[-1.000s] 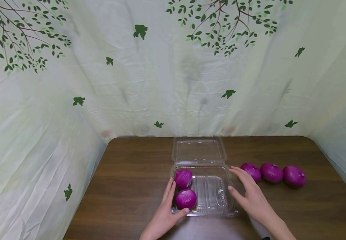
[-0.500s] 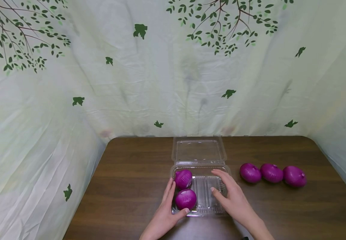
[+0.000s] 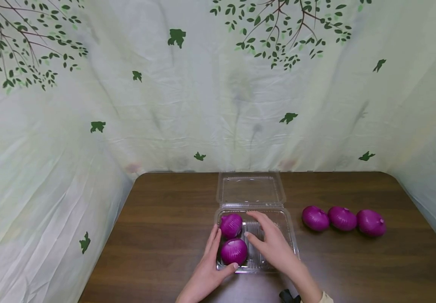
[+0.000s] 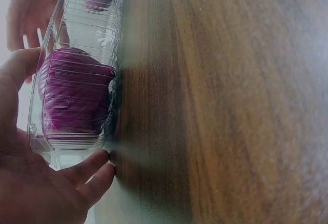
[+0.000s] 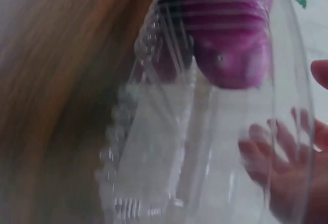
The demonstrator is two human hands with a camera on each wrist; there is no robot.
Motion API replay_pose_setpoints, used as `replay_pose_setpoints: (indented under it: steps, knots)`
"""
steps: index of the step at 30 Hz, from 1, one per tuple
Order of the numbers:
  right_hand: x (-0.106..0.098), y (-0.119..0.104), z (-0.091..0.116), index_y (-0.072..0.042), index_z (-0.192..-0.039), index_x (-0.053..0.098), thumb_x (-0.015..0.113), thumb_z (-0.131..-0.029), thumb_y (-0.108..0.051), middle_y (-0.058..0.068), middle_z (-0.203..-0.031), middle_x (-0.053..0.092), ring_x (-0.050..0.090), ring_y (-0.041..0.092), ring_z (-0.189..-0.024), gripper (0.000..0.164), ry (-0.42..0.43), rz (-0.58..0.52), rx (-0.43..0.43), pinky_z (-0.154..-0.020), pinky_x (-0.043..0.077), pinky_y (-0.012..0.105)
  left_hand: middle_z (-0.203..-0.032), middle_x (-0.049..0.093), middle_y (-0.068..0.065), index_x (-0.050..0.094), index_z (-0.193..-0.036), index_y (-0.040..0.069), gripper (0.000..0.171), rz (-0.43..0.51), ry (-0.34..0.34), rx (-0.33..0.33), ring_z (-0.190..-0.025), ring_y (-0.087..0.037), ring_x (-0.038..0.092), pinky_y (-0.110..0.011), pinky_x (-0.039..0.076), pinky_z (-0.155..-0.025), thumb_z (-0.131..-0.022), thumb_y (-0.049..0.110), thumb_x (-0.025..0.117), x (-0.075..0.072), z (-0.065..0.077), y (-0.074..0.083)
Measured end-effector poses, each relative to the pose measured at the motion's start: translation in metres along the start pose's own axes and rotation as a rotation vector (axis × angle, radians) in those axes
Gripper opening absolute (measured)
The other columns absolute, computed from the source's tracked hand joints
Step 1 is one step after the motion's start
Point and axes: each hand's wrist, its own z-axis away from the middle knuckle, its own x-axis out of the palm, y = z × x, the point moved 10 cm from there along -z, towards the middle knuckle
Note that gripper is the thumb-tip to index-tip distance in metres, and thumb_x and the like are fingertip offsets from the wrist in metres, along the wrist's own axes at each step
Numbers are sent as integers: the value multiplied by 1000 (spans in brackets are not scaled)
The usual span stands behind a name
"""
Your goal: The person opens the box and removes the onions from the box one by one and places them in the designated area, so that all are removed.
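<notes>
A clear plastic clamshell container point(image 3: 292, 235) lies open before me in the head view. Two red onions fill its left side, the rear onion point(image 3: 231, 226) behind the front onion point(image 3: 234, 251). My left hand point(image 3: 210, 265) rests against the container's front left corner, fingers straight along the left wall and thumb at the front edge. The left wrist view shows an onion point(image 4: 77, 90) through the ribbed wall, beside that hand. My right hand point(image 3: 274, 246) hovers over the right half of the container, fingers spread and holding nothing, its fingertips close to the onions.
Right of the container, three more red onions stand in a row: the left onion point(image 3: 315, 218), the middle onion point(image 3: 342, 218) and the right onion point(image 3: 371, 222). The lid point(image 3: 251, 190) lies folded back toward the leaf-patterned curtain point(image 3: 240, 105). Everything stands on a brown wooden table point(image 3: 165, 227).
My right hand has moved left, from the container's right edge to over its inside, near the two onions. My left hand and all the onions have stayed where they were.
</notes>
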Motion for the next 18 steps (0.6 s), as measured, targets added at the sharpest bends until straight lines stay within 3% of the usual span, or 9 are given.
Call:
replay_pose_setpoints:
  steps: [7, 13, 18]
  knots:
    - [22, -2, -10, -18, -139, 53, 73, -89, -25, -5, -139, 51, 47, 19, -129, 54, -19, 17, -5, -102, 43, 50, -165, 0, 0, 14, -159, 12, 98, -4, 4, 17, -144, -36, 18, -65, 31, -104, -86, 40, 74, -1, 1, 2]
    - [35, 0, -17, -15, -138, 53, 73, -88, -30, 2, -135, 54, 51, 24, -125, 56, -18, 49, -13, -100, 43, 54, -165, 0, 0, 13, -159, 13, 99, -4, 6, 17, -145, -34, 18, -62, 31, -106, -86, 40, 74, 0, 0, 1]
    - [43, 5, -24, -13, -138, 52, 75, -86, -35, 6, -130, 56, 57, 27, -115, 61, -15, 67, 33, -92, 49, 54, -165, 0, 0, 13, -159, 14, 99, -9, 7, 9, -145, -34, 19, -61, 31, -106, -86, 41, 74, -1, 0, 0]
